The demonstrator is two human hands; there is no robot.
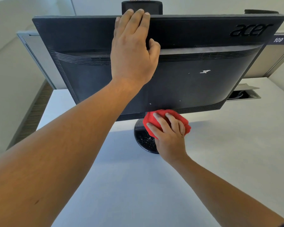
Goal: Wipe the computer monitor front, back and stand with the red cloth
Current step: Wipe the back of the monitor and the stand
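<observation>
the left hand is laid flat against the back of the monitor, its fingers nearly straight and released, with only the tips reaching over the top edge; the screen is judged to be steadied rather than gripped. the monitor is stood on the desk with its back turned toward the viewer and its long axis run left to right. below its lower edge the round stand base is seen, speckled with pale dust where it is uncovered. just right of and above that patch the red cloth is bunched and grasped by the right hand, and it is pressed where the back's lower edge meets the stand; the neck itself is hidden by the cloth. the dusty base thus lies near and to the left of the cloth, and the right hand is much the nearer of the two to it, so a short sweep toward the near left is judged to be called for. farther right, a white smear is seen on the back panel above the cloth, so the back is judged unfinished. a cable hatch is set in the desk at the far right.
</observation>
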